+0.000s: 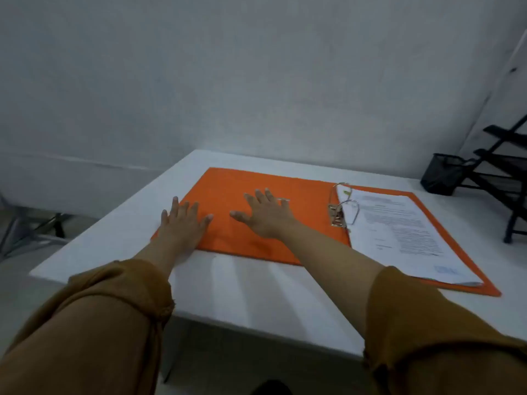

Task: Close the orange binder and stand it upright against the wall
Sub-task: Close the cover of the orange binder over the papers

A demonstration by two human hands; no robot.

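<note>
The orange binder [296,195] lies wide open and flat on the white table [256,292]. Its left cover is bare orange; its right half carries a stack of printed sheets [405,229] under the metal ring mechanism [340,208]. My left hand [182,220] rests palm down, fingers spread, on the near left corner of the left cover. My right hand [266,213] lies flat with fingers apart on the middle of that same cover. Neither hand grips anything. The grey wall [256,81] rises just behind the table.
A black mesh pen cup [442,173] stands at the back right of the table, with a black wire tray rack [504,172] beside it at the right edge. Left of the table a chair base [42,226] shows on the floor.
</note>
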